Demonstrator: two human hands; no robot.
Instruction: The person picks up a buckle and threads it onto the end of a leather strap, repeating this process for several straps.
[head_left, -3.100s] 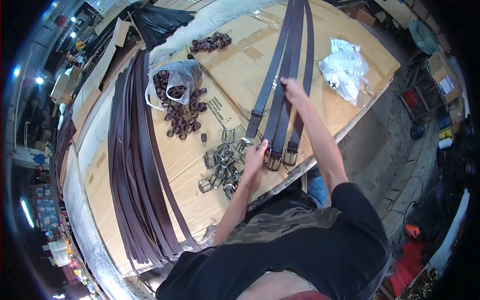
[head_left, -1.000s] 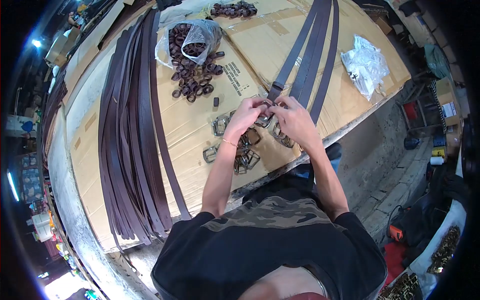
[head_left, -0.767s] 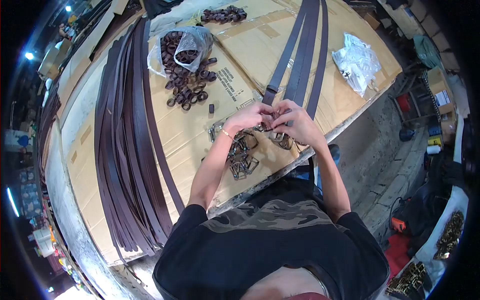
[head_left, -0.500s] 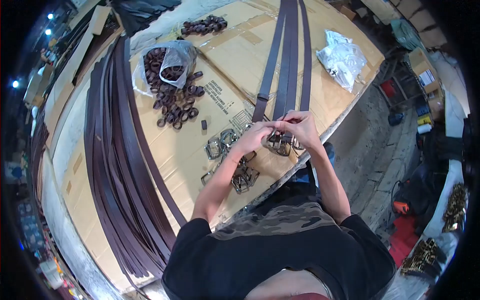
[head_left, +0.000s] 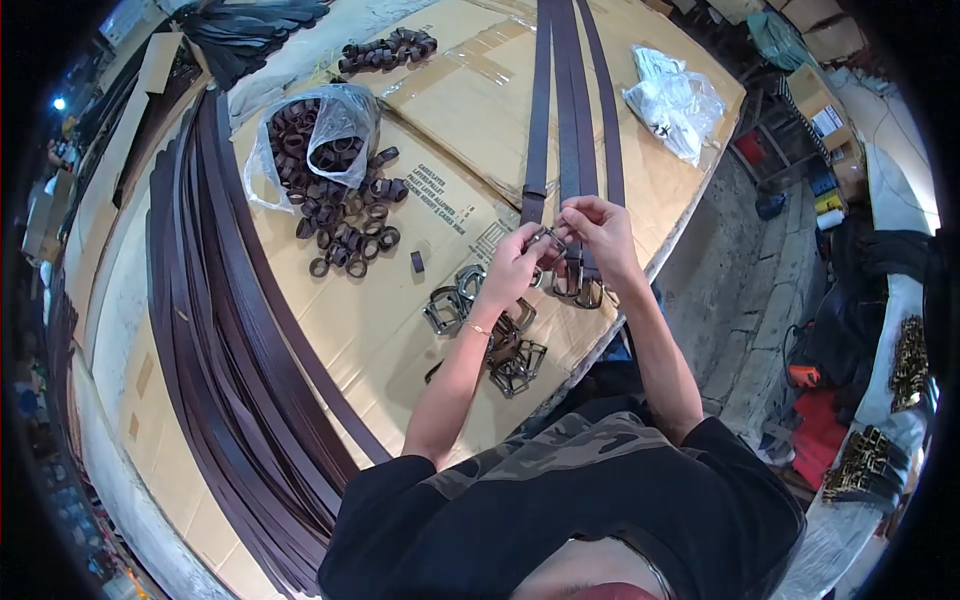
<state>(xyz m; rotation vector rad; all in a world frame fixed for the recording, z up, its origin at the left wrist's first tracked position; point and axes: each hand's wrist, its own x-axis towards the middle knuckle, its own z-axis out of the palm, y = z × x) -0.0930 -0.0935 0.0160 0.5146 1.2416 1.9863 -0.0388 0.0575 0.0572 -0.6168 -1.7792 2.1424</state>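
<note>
My left hand (head_left: 512,268) grips a metal belt buckle (head_left: 543,243) above the cardboard. Beside it, my right hand (head_left: 603,238) is closed in a pinch at the buckle's right side; what lies between its fingertips is too small to make out. Dark brown belt straps (head_left: 569,120) run away from me beyond both hands, and buckles (head_left: 578,290) sit at the near ends of some. One strap carries a small keeper loop (head_left: 534,191). Loose metal buckles (head_left: 515,365) are heaped below my left forearm. A single leather loop (head_left: 417,262) lies left of my left hand.
A plastic bag (head_left: 345,140) spills many leather loops (head_left: 352,238) onto the cardboard-covered table (head_left: 270,345). More loops (head_left: 390,48) lie farther back. A thick bundle of long straps (head_left: 215,330) covers the left side. A white plastic bag (head_left: 675,105) rests at the right edge.
Both hands have lifted slightly off the strap ends, and the buckle in my left hand now shows. Buckles at the strap ends are more exposed. The camera view has shifted a little.
</note>
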